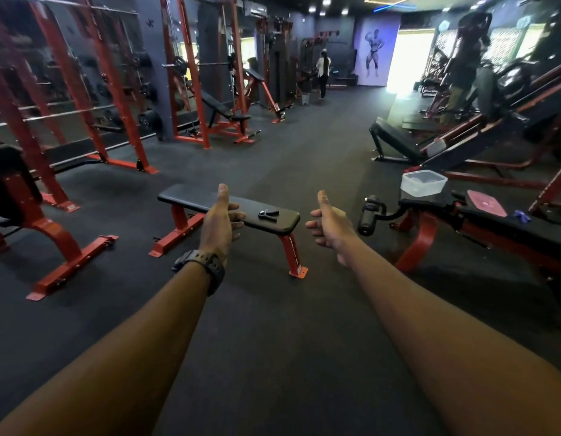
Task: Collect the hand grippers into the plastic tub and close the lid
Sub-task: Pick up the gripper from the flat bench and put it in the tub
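A black hand gripper (268, 214) lies on the right part of a flat black bench (194, 199) ahead of me. A clear plastic tub (423, 183) stands open on a machine pad at the right, and a pink lid (486, 202) lies just right of it. A small blue thing (521, 216), perhaps another hand gripper, lies beside the lid. Both my arms are stretched forward. My left hand (221, 220), with a black watch on its wrist, hangs in the air in front of the bench, thumb up, fingers loosely curled, holding nothing. My right hand (329, 226) is held the same way, right of the bench end.
Red squat racks (93, 89) and an incline bench (222, 111) line the left side. A red-framed machine with a black roller (368, 215) stands at the right, a leg press (461, 143) behind it. A person (323, 73) stands far down the dark rubber aisle.
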Action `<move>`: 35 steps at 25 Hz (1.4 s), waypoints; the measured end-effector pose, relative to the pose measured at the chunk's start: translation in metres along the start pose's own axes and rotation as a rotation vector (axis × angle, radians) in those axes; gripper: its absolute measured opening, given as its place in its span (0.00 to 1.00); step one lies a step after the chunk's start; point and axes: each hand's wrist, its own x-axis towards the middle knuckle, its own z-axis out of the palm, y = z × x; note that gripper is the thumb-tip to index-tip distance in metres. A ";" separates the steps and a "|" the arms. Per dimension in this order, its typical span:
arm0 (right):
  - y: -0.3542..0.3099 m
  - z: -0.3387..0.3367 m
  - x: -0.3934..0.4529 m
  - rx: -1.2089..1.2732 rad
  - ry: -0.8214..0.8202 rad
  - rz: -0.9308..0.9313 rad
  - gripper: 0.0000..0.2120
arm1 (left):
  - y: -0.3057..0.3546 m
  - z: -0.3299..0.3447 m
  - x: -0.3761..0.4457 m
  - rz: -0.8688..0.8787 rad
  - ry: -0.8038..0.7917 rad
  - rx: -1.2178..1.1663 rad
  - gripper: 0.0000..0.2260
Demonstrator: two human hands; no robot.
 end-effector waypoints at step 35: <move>0.108 0.238 0.870 -0.596 -0.315 0.142 0.30 | -0.192 0.168 0.838 -0.338 0.184 0.009 0.32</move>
